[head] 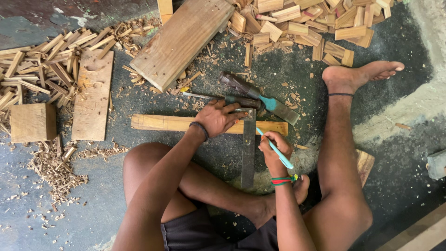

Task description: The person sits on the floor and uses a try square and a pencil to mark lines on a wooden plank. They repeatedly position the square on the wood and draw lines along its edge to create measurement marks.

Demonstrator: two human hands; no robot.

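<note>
A long thin wooden strip (162, 123) lies on the dark floor in front of my crossed legs. A metal try square (248, 148) lies across it, its blade running toward me. My left hand (218, 117) presses flat on the square's stock and the strip. My right hand (275, 148) grips a light blue pen (276, 149), its tip touching the strip right beside the square's blade.
A wide plank (181, 39) and a chisel-like tool (260, 96) lie just beyond the strip. A pile of small wooden blocks (316, 23) sits at the top right; thin sticks (42, 69), a board (93, 95), a square block (32, 122) and shavings lie left.
</note>
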